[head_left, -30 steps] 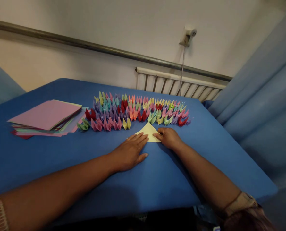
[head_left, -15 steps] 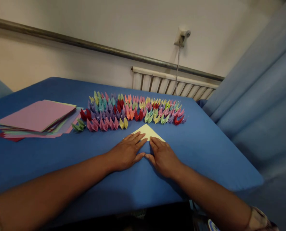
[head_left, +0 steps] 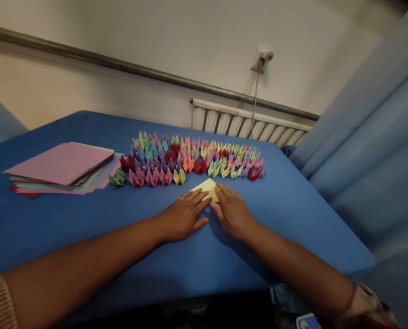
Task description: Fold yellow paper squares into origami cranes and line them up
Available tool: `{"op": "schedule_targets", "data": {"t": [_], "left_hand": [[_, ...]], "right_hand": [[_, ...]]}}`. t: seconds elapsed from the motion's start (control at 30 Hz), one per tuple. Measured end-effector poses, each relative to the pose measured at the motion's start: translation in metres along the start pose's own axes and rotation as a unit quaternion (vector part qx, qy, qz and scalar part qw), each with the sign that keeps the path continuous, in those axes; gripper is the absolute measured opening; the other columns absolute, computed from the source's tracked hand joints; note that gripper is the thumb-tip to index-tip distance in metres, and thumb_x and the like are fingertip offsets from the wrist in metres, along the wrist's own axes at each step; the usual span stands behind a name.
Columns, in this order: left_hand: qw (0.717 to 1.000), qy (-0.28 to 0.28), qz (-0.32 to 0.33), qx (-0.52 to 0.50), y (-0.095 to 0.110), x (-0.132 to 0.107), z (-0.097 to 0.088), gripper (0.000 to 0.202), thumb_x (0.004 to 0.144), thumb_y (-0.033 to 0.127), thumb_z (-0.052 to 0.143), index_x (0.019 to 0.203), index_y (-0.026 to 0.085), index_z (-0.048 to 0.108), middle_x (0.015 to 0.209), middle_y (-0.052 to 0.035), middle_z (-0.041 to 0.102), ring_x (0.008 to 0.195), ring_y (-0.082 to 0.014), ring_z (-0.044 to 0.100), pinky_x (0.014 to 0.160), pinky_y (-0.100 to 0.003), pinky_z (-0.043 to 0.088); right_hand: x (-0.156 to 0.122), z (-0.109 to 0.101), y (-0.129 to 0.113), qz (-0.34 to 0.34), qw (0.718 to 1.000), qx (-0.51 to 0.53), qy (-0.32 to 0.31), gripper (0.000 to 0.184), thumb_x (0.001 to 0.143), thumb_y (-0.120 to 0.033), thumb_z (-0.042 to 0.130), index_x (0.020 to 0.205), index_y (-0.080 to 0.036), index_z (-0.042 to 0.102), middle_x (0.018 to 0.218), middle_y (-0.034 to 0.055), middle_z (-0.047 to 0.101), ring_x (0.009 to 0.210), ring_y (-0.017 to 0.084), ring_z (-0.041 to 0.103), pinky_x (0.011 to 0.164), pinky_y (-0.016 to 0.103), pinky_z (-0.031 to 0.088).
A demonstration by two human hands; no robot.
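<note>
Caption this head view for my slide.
Left hand and right hand press yellow paper on blue table near rows of folded pieces.

Cannot see near part of yellow paper [head_left: 208,187]: covered by left hand [head_left: 182,217] and right hand [head_left: 233,212]. Cannot tell fold shapes in far rows of folded pieces [head_left: 190,160]: too small. Cannot identify blurred blue-white object [head_left: 307,322], cropped at bottom edge.

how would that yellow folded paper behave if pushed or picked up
Probably very light and floppy: the yellow paper is a thin folded sheet lying flat under the fingers of the left hand and right hand. It would likely slide easily on the smooth blue table if pushed. Probably creases easily; unlikely to roll.
</note>
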State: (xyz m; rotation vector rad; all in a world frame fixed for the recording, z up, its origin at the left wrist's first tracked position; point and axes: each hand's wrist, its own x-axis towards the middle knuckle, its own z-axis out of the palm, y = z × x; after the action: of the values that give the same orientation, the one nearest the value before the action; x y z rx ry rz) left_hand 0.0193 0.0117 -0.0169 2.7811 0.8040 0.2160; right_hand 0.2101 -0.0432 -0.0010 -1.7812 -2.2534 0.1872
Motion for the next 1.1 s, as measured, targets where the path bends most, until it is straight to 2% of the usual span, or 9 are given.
{"op": "schedule_targets", "data": {"t": [0.13,0.23,0.3,0.43,0.6,0.73,0.8,0.9,1.1], "left_hand": [[1.0,0.016,0.008,-0.015,0.004,0.0,-0.005,0.064,0.09,0.041,0.052,0.148,0.02,0.032,0.157,-0.0126,0.027,0.146,-0.0282,0.022,0.118,-0.046,0.021],[1.0,0.013,0.009,-0.018,0.005,-0.001,-0.004,0.068,0.089,0.041,0.054,0.149,0.022,0.028,0.159,-0.0111,0.024,0.146,-0.0291,0.02,0.118,-0.047,0.021],[1.0,0.008,0.002,-0.018,0.004,-0.002,-0.002,0.065,0.09,0.043,0.052,0.147,0.021,0.032,0.158,-0.0121,0.026,0.146,-0.0303,0.021,0.118,-0.048,0.02],[1.0,-0.016,-0.007,-0.006,-0.001,-0.004,0.001,0.059,0.092,0.047,0.048,0.143,0.018,0.041,0.154,-0.0141,0.034,0.145,-0.0307,0.023,0.117,-0.048,0.02],[0.999,-0.005,-0.03,-0.018,0.0,-0.004,0.0,0.066,0.094,0.052,0.042,0.147,0.015,0.033,0.155,-0.0154,0.032,0.146,-0.0292,0.022,0.118,-0.045,0.02],[0.996,0.038,-0.065,-0.037,0.019,0.007,0.002,0.073,0.095,0.056,0.034,0.151,0.011,0.022,0.157,-0.0188,0.024,0.147,-0.0292,0.019,0.117,-0.045,0.019],[0.998,0.031,-0.034,-0.049,0.03,0.018,0.004,0.077,0.093,0.058,0.037,0.151,0.011,0.02,0.159,-0.0176,0.019,0.148,-0.0293,0.014,0.118,-0.044,0.018],[0.997,0.012,-0.036,-0.061,0.037,0.032,0.006,0.085,0.091,0.064,0.037,0.151,0.007,0.019,0.159,-0.0197,0.016,0.148,-0.0319,0.011,0.118,-0.047,0.017],[0.997,-0.018,-0.067,-0.031,0.016,0.037,0.004,0.088,0.091,0.068,0.027,0.151,0.005,0.02,0.158,-0.0215,0.019,0.147,-0.0324,0.014,0.117,-0.048,0.015]], "right_hand": [[0.031,0.018,-0.016,-0.032,0.995,0.069,-0.059,0.07,0.099,-0.052,0.029,0.148,-0.003,0.031,0.156,0.0175,0.028,0.145,0.027,0.024,0.117,0.042,0.022],[0.034,0.028,-0.01,-0.031,0.995,0.065,-0.068,0.074,0.097,-0.057,0.027,0.151,-0.006,0.026,0.157,0.0159,0.026,0.146,0.028,0.02,0.117,0.045,0.02],[0.03,0.03,0.0,-0.013,0.997,0.045,-0.063,0.076,0.097,-0.058,0.027,0.151,-0.005,0.025,0.158,0.0165,0.023,0.147,0.029,0.019,0.117,0.045,0.02],[0.022,0.029,0.012,0.018,0.998,0.002,-0.058,0.074,0.098,-0.055,0.026,0.149,-0.002,0.028,0.157,0.0195,0.023,0.147,0.032,0.018,0.116,0.047,0.019],[0.022,0.03,0.011,0.033,0.998,-0.015,-0.053,0.075,0.097,-0.055,0.028,0.15,-0.002,0.027,0.157,0.021,0.022,0.147,0.032,0.016,0.115,0.048,0.019],[0.025,0.032,0.011,0.029,0.997,-0.021,-0.07,0.069,0.097,-0.046,0.032,0.151,-0.005,0.025,0.158,0.0197,0.02,0.148,0.031,0.014,0.115,0.048,0.018],[0.025,0.033,0.013,0.02,0.996,-0.027,-0.08,0.07,0.095,-0.046,0.037,0.152,-0.009,0.023,0.16,0.0177,0.017,0.148,0.032,0.012,0.115,0.049,0.018],[0.024,0.032,0.013,0.003,0.995,-0.036,-0.091,0.078,0.09,-0.052,0.046,0.153,-0.013,0.022,0.161,0.0164,0.013,0.148,0.034,0.009,0.115,0.05,0.018],[0.024,0.026,0.007,0.029,0.995,-0.017,-0.091,0.068,0.095,-0.042,0.035,0.153,-0.009,0.021,0.16,0.0165,0.018,0.148,0.032,0.013,0.115,0.048,0.017]]}}
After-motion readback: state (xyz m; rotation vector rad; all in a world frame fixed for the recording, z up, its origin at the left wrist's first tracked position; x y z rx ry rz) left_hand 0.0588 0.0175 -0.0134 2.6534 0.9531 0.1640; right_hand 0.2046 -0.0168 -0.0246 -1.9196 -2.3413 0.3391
